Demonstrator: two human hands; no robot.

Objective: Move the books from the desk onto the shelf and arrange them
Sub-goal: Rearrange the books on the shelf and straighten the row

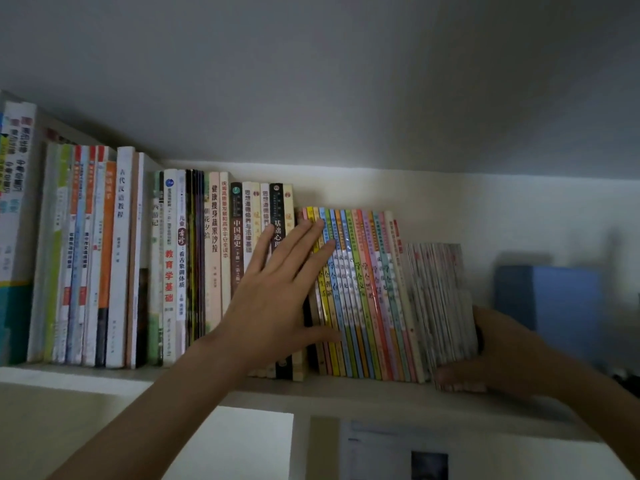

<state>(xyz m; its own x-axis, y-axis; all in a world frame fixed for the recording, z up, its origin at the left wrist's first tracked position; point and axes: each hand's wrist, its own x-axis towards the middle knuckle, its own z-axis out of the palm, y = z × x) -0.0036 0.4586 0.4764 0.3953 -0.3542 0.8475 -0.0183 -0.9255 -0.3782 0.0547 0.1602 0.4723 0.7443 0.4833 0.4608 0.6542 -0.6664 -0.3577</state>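
A long row of upright books fills the white shelf [346, 393]. My left hand [277, 292] lies flat with fingers spread against the spines, over the cream and black books and the left edge of a set of thin colourful books [363, 299] that lean slightly left. My right hand [509, 355] grips a stack of thin pale pink books [440, 299], blurred, held upright at the right end of the row with its lower edge at the shelf's front lip.
Taller textbooks [104, 254] stand at the far left. A blue box [550, 303] sits on the shelf to the right of my right hand. The shelf's ceiling hangs low above the books. Below the shelf, papers [398, 452] are pinned on a wall.
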